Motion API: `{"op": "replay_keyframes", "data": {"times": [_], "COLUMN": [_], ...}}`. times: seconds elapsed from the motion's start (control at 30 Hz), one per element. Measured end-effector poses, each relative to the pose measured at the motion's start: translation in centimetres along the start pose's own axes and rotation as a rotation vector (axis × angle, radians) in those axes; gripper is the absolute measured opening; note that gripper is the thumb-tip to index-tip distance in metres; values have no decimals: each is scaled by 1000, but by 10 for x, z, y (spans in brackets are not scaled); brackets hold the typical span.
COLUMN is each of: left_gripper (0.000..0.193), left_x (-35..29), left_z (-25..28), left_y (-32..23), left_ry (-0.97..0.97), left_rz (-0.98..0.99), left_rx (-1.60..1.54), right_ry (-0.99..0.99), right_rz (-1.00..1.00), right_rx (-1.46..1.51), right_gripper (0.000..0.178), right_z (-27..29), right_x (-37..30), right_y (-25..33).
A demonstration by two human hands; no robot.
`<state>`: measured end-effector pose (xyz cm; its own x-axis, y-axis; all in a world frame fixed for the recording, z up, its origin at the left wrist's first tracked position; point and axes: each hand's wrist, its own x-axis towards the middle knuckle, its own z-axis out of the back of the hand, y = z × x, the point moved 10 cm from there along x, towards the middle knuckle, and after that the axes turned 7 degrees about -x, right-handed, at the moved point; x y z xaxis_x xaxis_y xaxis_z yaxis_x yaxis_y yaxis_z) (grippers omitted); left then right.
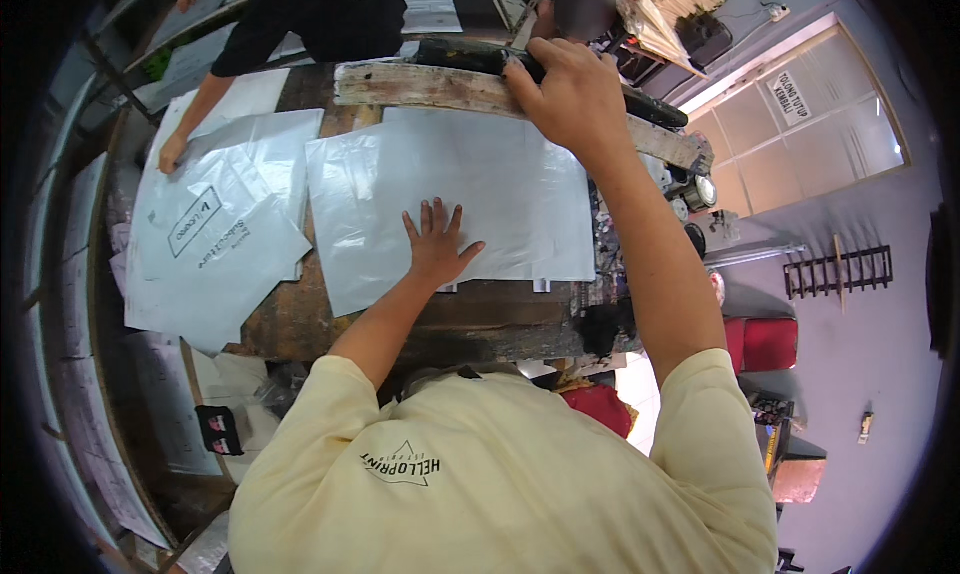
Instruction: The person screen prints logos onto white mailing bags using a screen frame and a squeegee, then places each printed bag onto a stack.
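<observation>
My left hand point(437, 249) lies flat with its fingers spread on a white plastic sheet or bag point(480, 184) that covers the middle of the worktable point(480, 319). Farther off, my right hand point(575, 94) is closed over a long, worn wooden frame point(430, 86) with stained edges, raised at the far side of the sheet. A dark bar point(465, 56) runs along behind its pale wood. My thumb rests on the near side, and the other fingers reach over the top, partly hidden.
At left, a co-worker's hand point(172, 154) touches white plastic bags point(215, 234) with dark print, overlapping on the table. Shelves point(95, 374) with stacked packs line the left side. Paint-stained cans point(700, 192) stand right of the frame, and a red chair point(768, 344) is at right.
</observation>
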<state>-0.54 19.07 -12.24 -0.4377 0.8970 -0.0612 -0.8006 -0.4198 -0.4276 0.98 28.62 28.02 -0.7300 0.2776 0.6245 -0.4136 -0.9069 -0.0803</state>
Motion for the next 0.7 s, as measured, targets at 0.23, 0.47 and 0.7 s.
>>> {"op": "replay_keyframes", "data": {"times": [0.23, 0.47, 0.7], "left_gripper": [97, 98, 99], "left_x": [22, 48, 47], "left_z": [-27, -48, -55], "left_y": [-31, -75, -101], "left_ry": [-1, 14, 4], "left_rz": [-179, -364, -397], "left_rx": [52, -3, -6], "right_ry": [-20, 9, 105], "right_rz": [23, 36, -86], "right_rx": [0, -87, 16], "right_gripper": [44, 47, 40], "right_z": [-4, -5, 5], "right_x": [7, 15, 24], "right_y": [-6, -7, -4]}}
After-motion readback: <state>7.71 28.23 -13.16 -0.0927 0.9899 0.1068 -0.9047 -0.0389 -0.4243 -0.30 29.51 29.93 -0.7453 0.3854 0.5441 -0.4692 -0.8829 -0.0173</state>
